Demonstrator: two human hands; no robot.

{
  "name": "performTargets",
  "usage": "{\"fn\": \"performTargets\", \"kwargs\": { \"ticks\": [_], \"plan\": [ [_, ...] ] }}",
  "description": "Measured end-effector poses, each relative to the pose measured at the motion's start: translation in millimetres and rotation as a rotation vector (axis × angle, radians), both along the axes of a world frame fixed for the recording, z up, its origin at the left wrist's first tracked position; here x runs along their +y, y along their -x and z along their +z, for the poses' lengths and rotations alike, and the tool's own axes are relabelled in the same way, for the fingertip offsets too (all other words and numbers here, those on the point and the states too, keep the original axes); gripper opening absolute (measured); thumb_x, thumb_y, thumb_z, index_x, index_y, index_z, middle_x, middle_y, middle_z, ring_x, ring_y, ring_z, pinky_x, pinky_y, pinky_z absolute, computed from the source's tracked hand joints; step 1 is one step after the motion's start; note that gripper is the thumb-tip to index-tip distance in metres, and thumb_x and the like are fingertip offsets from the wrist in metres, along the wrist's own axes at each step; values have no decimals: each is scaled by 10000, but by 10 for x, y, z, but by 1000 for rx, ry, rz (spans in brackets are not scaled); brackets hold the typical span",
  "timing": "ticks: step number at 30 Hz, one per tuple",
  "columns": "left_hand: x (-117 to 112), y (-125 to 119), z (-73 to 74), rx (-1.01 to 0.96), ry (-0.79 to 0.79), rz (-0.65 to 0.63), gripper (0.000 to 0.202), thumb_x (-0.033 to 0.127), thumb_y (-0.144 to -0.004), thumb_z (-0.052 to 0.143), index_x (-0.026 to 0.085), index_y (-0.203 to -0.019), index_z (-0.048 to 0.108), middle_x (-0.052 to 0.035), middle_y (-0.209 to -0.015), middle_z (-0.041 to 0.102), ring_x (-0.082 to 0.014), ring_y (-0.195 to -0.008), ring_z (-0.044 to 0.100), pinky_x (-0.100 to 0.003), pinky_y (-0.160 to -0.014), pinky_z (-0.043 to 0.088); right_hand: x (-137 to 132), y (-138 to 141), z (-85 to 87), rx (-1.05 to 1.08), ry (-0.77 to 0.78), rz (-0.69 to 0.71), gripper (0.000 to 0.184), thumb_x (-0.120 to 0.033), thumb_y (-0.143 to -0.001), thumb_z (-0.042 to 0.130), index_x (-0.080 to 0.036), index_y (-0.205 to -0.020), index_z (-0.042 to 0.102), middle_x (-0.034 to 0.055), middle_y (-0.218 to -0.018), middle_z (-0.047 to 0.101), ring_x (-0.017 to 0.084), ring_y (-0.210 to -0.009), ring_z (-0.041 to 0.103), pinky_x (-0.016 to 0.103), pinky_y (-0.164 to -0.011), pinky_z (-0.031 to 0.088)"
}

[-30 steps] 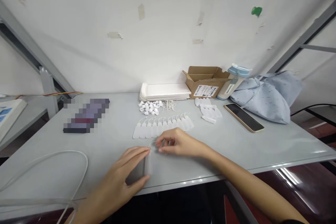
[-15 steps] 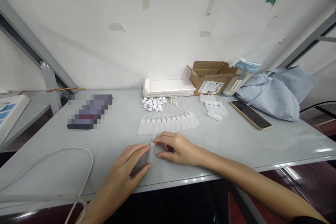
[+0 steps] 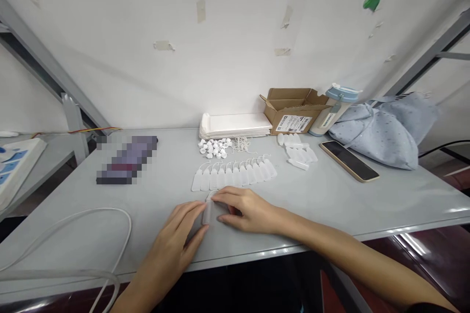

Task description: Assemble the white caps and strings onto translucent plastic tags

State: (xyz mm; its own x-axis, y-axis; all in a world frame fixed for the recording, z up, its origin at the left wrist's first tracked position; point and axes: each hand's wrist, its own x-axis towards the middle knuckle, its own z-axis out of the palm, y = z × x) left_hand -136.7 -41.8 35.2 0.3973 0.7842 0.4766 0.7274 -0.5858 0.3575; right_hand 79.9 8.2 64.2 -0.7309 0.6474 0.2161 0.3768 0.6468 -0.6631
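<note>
A small translucent plastic bottle (image 3: 207, 212) with a thin white string (image 3: 210, 194) at its neck lies on the grey table before me. My left hand (image 3: 175, 235) closes on its left side, fingertips near the neck and thumb near the base. My right hand (image 3: 250, 210) has its curled fingertips against the neck and string, while its thumb stays apart from the bottle. Just beyond is a row of similar flat-lying bottles (image 3: 235, 175), strings pointing away. Small white caps (image 3: 214, 147) are piled behind the row, beside a bunch of loose white strings (image 3: 241, 145).
More translucent bottles (image 3: 298, 152) lie loose at the right, near a phone (image 3: 348, 160). Along the wall stand white packets (image 3: 237, 124), an open cardboard box (image 3: 293, 117), a blue-lidded drink bottle (image 3: 332, 112) and a blue bag (image 3: 378, 132). A white cable (image 3: 127, 227) loops at the left.
The camera view has shifted slightly. Both hands and the bottle keep almost the same pose, with the right fingertips still at the neck.
</note>
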Motion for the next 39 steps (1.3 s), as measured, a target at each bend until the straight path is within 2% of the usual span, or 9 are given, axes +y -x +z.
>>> {"fn": "performTargets", "kwargs": {
  "ticks": [10, 18, 20, 23, 26, 30, 32, 35, 39],
  "plan": [
    [-33, -19, 59, 44, 28, 25, 392, 328, -874, 510, 237, -1251, 453, -70, -1163, 582, -223, -1090, 564, -353, -896, 527, 52, -38, 11, 72, 16, -62, 217, -207, -831, 571, -129, -1024, 631, 85, -942, 656, 120, -692, 576, 239, -623, 475],
    [27, -53, 96, 1, 9, 14, 365, 307, -886, 501, 220, -1238, 455, -73, -1166, 573, -209, -1091, 544, -338, -909, 503, 203, -175, 128, 244, 189, -281, 135, -227, -825, 559, -144, -801, 662, 2, -646, 636, 71, -495, 520, 187, -511, 423],
    [134, -123, 178, -20, -34, -10, 337, 285, -894, 488, 202, -1220, 468, -82, -1148, 580, -213, -1088, 535, -357, -925, 482, 302, -280, 158, 292, 165, -335, 159, -256, -830, 550, -140, -801, 655, 4, -639, 634, 68, -459, 500, 190, -479, 414],
    [402, -294, 376, -7, -23, -74, 280, 275, -905, 457, 193, -1164, 525, -89, -1153, 582, -226, -1100, 518, -385, -934, 460, 527, -535, 160, 294, -59, -459, 156, -246, -828, 533, -146, -813, 652, 19, -664, 645, 93, -496, 526, 214, -505, 429],
    [795, -511, 552, 31, 35, -142, 258, 269, -912, 405, 183, -1080, 581, -84, -1085, 622, -234, -1068, 527, -390, -899, 467, 800, -860, 101, 174, -309, -626, 134, -194, -813, 520, -156, -795, 648, 41, -706, 653, 135, -597, 568, 247, -573, 446],
    [1362, -799, 611, 149, 106, -113, 281, 202, -870, 393, 158, -1008, 634, -91, -1041, 655, -250, -1061, 538, -386, -891, 455, 1067, -1194, -4, 18, -448, -782, 169, -97, -779, 492, -150, -816, 649, 76, -803, 657, 174, -689, 591, 291, -653, 466],
    [1573, -920, 600, 233, 143, -89, 304, 166, -849, 390, 153, -1006, 649, -91, -1011, 672, -251, -1041, 561, -358, -876, 452, 1113, -1267, -26, -68, -475, -807, 207, -68, -781, 481, -147, -861, 654, 89, -862, 657, 196, -778, 599, 314, -730, 467],
    [1746, -1056, 587, 331, 223, -55, 342, 130, -806, 411, 148, -1051, 648, -78, -863, 700, -230, -867, 633, -300, -741, 475, 1092, -1278, -14, -271, -428, -802, 247, -64, -780, 518, -125, -977, 653, 125, -1017, 644, 241, -984, 562, 346, -844, 433],
    [1792, -1153, 557, 384, 235, -11, 271, 76, -737, 445, 122, -841, 691, -119, -748, 686, -252, -742, 646, -297, -637, 460, 1027, -1239, 22, -483, -349, -854, 339, -87, -815, 501, -134, -1134, 607, 140, -1176, 582, 282, -1118, 481, 389, -873, 401]
  ]
}}
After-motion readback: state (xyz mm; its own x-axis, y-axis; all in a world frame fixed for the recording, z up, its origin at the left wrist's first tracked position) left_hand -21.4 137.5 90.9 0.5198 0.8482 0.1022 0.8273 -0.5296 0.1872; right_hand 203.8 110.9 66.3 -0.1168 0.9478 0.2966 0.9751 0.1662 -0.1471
